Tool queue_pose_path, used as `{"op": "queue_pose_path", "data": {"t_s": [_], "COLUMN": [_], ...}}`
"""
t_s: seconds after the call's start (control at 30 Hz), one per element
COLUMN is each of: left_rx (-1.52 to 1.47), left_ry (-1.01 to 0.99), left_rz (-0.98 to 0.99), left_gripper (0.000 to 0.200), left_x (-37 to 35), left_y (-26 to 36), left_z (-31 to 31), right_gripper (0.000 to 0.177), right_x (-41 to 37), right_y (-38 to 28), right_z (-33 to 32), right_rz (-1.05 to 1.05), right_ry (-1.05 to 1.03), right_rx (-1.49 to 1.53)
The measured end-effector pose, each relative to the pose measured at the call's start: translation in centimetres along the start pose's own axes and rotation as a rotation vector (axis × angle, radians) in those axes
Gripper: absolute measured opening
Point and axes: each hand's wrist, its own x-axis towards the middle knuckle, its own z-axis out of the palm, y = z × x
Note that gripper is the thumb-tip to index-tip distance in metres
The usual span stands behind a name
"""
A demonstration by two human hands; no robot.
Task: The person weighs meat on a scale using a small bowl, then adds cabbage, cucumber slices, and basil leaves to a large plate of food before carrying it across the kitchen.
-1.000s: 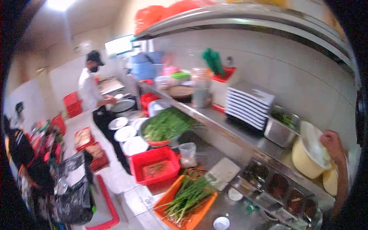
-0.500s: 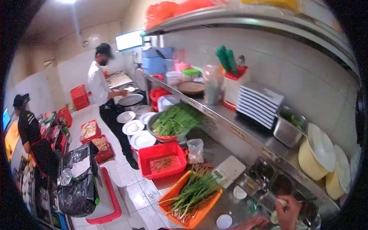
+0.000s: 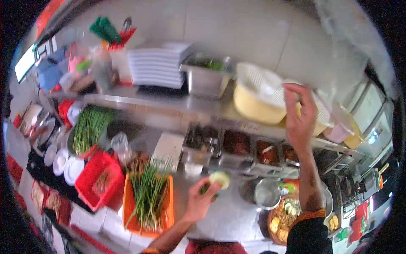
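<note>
My left hand (image 3: 202, 200) is low over the steel counter and holds a pale green round vegetable piece (image 3: 219, 179) in its fingertips. My right hand (image 3: 299, 113) is raised to the shelf, fingers spread, touching a white perforated lid (image 3: 263, 83) that leans in a yellow tub (image 3: 250, 106). Below it runs a row of steel condiment wells (image 3: 241, 146). An orange tray of green onions (image 3: 149, 195) lies just left of my left hand.
A stack of white square plates (image 3: 154, 65) and a steel pan of greens (image 3: 206, 77) stand on the shelf. A red basket (image 3: 98, 179), a bowl of green stalks (image 3: 87, 127), a steel bowl (image 3: 267, 194) and a plate of food (image 3: 284, 216) sit on the counter.
The view has swung from the kitchen aisle and its workers round to the shelf and counter. My right hand has risen to the white lid; my left hand now holds the green piece.
</note>
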Motion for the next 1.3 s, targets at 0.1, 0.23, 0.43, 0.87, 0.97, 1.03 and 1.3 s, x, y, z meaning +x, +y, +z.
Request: {"op": "queue_pose_path", "data": {"t_s": [0.1, 0.23, 0.43, 0.87, 0.97, 1.03, 1.3], "left_rx": [0.112, 0.059, 0.085, 0.305, 0.370, 0.443, 0.590], "left_ry": [-0.010, 0.075, -0.097, -0.133, -0.149, -0.135, -0.505], "left_rz": [0.125, -0.008, 0.140, -0.145, 0.187, 0.206, -0.082], "left_gripper": [0.023, 0.029, 0.022, 0.031, 0.012, 0.015, 0.017], "left_x": [1.2, 0.6, 1.4, 3.5, 3.9, 3.4, 2.4], "left_y": [-1.5, -1.1, -4.5, -1.3, -2.8, -3.0, -11.9], "left_z": [-2.3, -2.9, -6.3, -2.0, -0.8, 1.1, 9.0], "right_gripper": [0.022, 0.029, 0.033, 0.026, 0.026, 0.028, 0.018], "right_x": [5.6, 7.1, 6.4, 5.1, 3.7, 1.1, -22.8], "right_y": [5.3, 11.3, 8.9, 10.8, 8.8, 5.2, 9.5], "right_z": [0.5, 6.1, 6.0, 2.8, -2.0, -7.9, -29.8], "right_rz": [0.013, 0.135, -0.047, 0.416, 0.442, 0.474, 1.003], "right_ry": [-0.513, -1.458, -1.613, -0.996, -0.605, -0.500, -0.637], "right_rx": [-0.367, -0.369, -0.124, 0.379, 0.494, 0.428, -0.174]}}
